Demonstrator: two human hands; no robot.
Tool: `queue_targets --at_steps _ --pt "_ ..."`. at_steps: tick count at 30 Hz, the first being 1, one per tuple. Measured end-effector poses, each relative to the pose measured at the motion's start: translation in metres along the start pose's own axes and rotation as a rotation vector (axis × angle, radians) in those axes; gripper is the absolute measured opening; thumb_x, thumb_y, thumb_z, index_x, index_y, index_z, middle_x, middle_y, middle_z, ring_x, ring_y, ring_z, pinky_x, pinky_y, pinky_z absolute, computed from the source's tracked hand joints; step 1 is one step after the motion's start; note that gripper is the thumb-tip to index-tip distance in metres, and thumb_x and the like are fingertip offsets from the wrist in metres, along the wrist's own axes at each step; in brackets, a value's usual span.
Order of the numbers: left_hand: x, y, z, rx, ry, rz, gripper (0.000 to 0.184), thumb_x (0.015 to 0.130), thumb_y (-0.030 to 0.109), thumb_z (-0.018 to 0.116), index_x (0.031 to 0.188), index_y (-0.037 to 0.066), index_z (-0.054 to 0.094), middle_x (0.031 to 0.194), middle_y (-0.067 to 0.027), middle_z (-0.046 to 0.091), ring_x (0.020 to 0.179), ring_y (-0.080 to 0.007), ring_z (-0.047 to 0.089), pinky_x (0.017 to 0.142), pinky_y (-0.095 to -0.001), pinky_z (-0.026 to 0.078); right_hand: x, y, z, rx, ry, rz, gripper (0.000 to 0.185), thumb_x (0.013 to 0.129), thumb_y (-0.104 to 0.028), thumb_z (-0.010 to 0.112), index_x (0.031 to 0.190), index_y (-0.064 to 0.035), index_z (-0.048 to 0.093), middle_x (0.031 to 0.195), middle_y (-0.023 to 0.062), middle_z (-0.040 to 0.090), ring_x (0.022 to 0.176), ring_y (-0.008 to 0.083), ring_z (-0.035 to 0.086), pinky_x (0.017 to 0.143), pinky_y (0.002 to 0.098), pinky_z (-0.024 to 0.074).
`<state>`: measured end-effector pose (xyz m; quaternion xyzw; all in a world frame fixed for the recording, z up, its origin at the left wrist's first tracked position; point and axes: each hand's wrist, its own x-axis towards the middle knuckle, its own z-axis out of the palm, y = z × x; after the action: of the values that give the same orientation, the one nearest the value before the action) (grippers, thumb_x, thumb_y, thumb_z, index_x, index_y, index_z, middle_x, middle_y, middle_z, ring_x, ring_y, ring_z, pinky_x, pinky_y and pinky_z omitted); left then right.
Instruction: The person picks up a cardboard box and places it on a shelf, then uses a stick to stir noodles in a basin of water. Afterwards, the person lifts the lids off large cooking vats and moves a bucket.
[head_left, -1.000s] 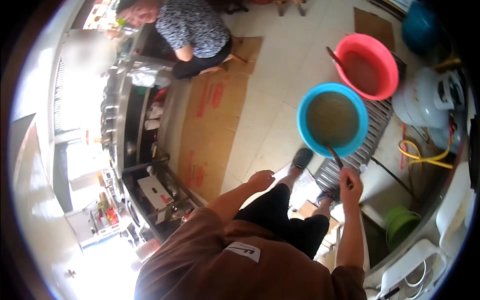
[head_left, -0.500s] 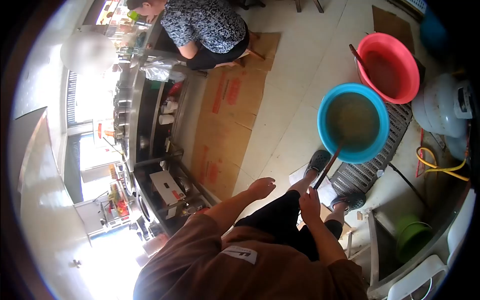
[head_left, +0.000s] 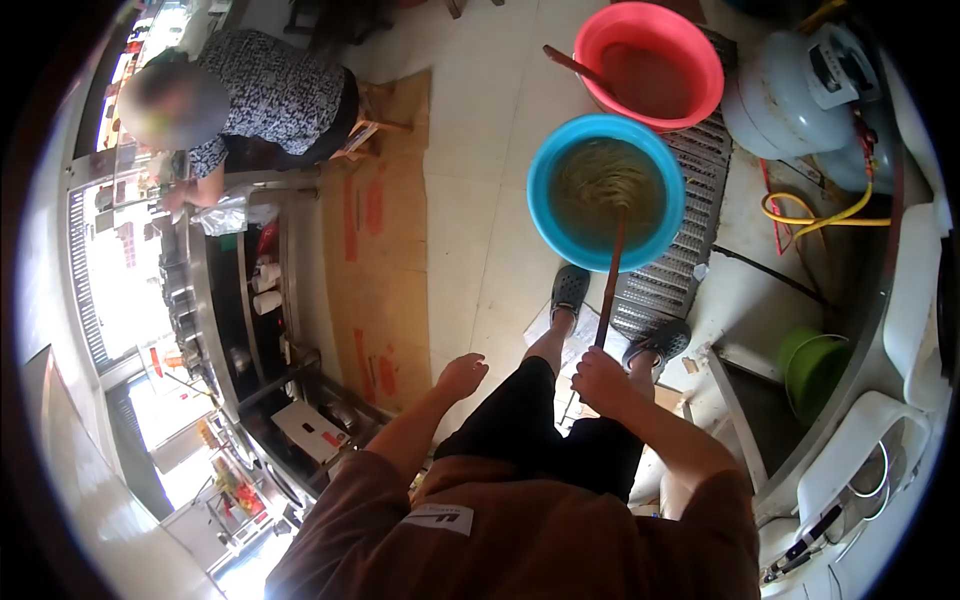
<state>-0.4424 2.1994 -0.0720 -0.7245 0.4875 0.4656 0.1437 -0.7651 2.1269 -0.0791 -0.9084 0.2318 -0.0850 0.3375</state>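
My right hand (head_left: pixel 601 382) is closed around the upper end of a long brown stick (head_left: pixel 611 285). The stick's far end dips into murky liquid with pale strands, inside a blue basin (head_left: pixel 541 200) on the floor. My left hand (head_left: pixel 463 376) hangs to the left, away from the basin, with fingers loosely curled and nothing visible in it. Touching or close behind the blue basin stands a pink basin (head_left: pixel 590 40) holding reddish-brown liquid, with another brown stick (head_left: pixel 575 66) leaning over its left rim.
A person (head_left: pixel 275 95) sits on a wooden stool at the counter, upper left. Flattened cardboard (head_left: pixel 375 250) lies on the floor. A metal grate (head_left: pixel 690 190) runs beside the basins. Gas cylinders (head_left: pixel 785 95), a yellow hose (head_left: pixel 845 220) and a green bucket (head_left: pixel 812 375) are at right.
The stick in my right hand has swung more upright and reaches deeper into the blue basin, where pale strands now show. The view has shifted. The seated person's arm has moved.
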Motion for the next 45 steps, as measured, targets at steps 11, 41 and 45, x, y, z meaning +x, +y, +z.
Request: queue_targets --at_steps 11,41,45 --pt "0.008 0.077 -0.014 -0.094 0.053 0.121 0.037 0.085 0.028 0.049 0.109 0.002 0.057 0.104 -0.0171 0.061 0.097 -0.0298 0.058 0.085 -0.0344 0.045 0.001 0.03 -0.184 0.287 0.759 0.31 0.022 0.069 -0.003 0.067 0.059 -0.0059 0.048 0.058 0.0088 0.046 0.057 0.0293 0.048 0.056 0.0377 0.0375" --pt "0.016 0.105 0.008 0.165 -0.04 0.224 0.039 0.089 0.03 0.042 0.11 -0.001 0.055 0.112 -0.0175 0.057 0.107 -0.0308 0.052 0.093 -0.0367 0.04 -0.224 0.175 0.049 2.08 1.533 0.468 0.04 0.088 -0.037 0.053 0.109 -0.0032 0.052 0.1 0.0055 0.061 0.109 0.0226 0.051 0.102 0.0411 0.036" --pt "0.02 0.099 0.008 0.168 0.025 0.231 0.036 0.085 0.028 0.05 0.108 0.001 0.056 0.101 -0.0184 0.061 0.097 -0.0333 0.057 0.084 -0.0398 0.045 -0.259 0.161 0.1 2.159 1.735 0.553 0.031 0.087 -0.036 0.055 0.099 -0.0081 0.06 0.096 0.0013 0.063 0.103 0.0207 0.054 0.098 0.0416 0.0387"
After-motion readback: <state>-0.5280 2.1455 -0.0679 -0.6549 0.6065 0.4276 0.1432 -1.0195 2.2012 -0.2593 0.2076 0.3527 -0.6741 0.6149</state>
